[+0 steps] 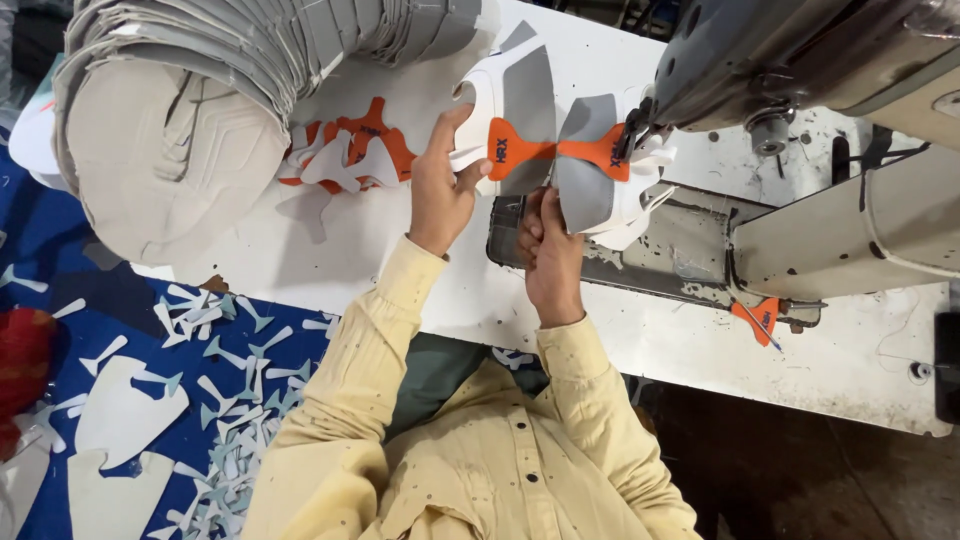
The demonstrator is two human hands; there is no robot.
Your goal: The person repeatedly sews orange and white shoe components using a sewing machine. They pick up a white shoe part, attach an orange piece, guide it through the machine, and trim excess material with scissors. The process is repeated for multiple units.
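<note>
A grey and white shoe upper piece (530,110) with an orange tab lies at the sewing machine's (800,60) needle area. My left hand (440,185) pinches its left white edge. My right hand (550,245) grips the lower edge of a second grey piece (590,170), whose orange tab sits right under the machine head. Both sleeves are pale yellow.
A tall fanned stack of grey cut pieces (200,90) fills the upper left of the white table (400,270). A small pile of orange and white tabs (345,150) lies beside it. One loose orange tab (757,318) rests at the right. Scraps (230,400) litter a blue surface below.
</note>
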